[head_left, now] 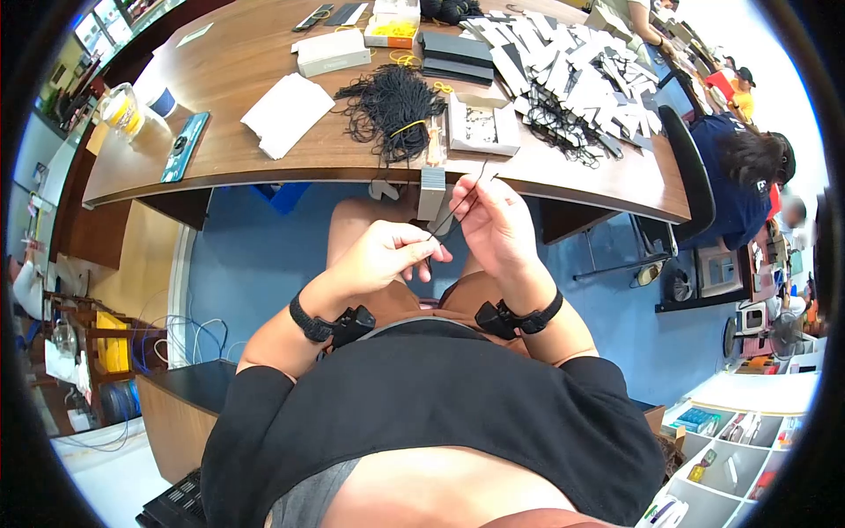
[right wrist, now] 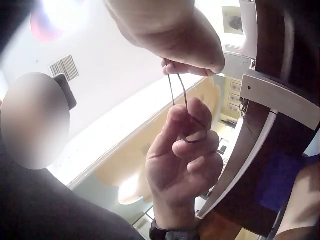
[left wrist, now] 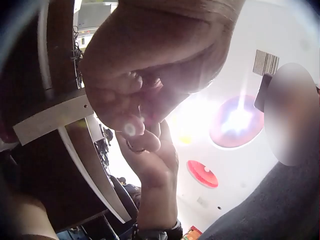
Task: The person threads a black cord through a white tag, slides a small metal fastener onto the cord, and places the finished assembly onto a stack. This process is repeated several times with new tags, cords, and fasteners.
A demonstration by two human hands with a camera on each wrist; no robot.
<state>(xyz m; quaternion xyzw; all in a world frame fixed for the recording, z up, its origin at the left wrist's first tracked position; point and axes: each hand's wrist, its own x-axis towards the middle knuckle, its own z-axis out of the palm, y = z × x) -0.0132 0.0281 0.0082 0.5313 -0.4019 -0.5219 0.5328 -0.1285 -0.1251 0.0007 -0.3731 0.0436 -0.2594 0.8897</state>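
A thin black cord runs between my two hands, in front of the table edge and above the lap. My left hand pinches one part of it between thumb and fingertips. Slightly higher, my right hand pinches the cord at its other part, palm turned up toward the head camera. From the right wrist, the cord shows as a doubled strand, with a loop lying over the left hand's fingers. The left wrist view shows both hands close together, the cord mostly hidden there.
On the wooden table lie a bundle of black cords, a white box of small parts, and a heap of black and white tags. White sheets, a phone and cups are on the left. A person sits at right.
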